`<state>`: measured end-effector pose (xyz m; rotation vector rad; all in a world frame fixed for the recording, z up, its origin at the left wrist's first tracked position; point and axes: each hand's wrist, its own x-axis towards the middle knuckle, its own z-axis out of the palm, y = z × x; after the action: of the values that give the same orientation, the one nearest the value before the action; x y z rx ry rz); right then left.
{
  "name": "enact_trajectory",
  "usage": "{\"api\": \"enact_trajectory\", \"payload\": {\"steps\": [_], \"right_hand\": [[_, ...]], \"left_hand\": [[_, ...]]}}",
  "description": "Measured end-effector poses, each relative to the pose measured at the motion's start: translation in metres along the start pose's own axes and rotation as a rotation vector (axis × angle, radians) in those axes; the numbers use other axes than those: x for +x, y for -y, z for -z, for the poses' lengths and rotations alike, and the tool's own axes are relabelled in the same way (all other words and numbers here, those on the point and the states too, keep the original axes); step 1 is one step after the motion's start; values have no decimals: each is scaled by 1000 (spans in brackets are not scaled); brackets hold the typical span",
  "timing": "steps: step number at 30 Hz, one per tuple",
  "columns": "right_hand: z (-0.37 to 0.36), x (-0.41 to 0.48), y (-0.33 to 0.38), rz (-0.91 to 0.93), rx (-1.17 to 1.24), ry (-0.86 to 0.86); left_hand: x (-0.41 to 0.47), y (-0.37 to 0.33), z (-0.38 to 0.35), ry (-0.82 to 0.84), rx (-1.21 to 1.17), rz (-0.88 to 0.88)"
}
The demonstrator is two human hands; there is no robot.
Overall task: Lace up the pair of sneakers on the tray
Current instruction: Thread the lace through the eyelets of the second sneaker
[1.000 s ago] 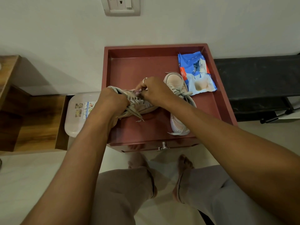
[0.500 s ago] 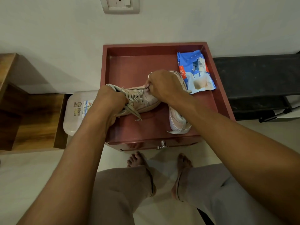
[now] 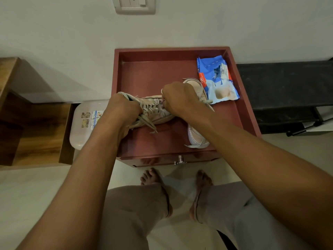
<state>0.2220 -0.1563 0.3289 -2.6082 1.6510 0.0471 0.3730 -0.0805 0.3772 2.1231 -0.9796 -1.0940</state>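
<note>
Pale sneaker (image 3: 163, 116) being laced on a red-brown tray (image 3: 171, 50) set against a white wall (image 3: 216, 24).
The tray stands above a pale floor (image 3: 27, 186), and a switch plate (image 3: 134, 5) is on the wall above. The left hand (image 3: 122, 110) clenches the side-lying sneaker at the tray's left edge, with loose laces (image 3: 147, 122) trailing beneath. The right hand (image 3: 180, 100) curls its fingers at the eyelets, apparently pinching a lace, though the knuckles hide it. The second sneaker (image 3: 195, 135) lies toward the near edge under the right wrist. A blue wipes packet (image 3: 218, 82) lies in the far right corner.
</note>
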Motion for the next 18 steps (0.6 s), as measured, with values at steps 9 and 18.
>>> {"api": "enact_trajectory", "payload": {"steps": [9,18], "right_hand": [[3,1,-7,17,55,42],[19,9,-36,-224,325,-238]], "left_hand": [[-1,-1,-1,-14,13,-5],[-4,-1,-6,6,-54,-44]]}}
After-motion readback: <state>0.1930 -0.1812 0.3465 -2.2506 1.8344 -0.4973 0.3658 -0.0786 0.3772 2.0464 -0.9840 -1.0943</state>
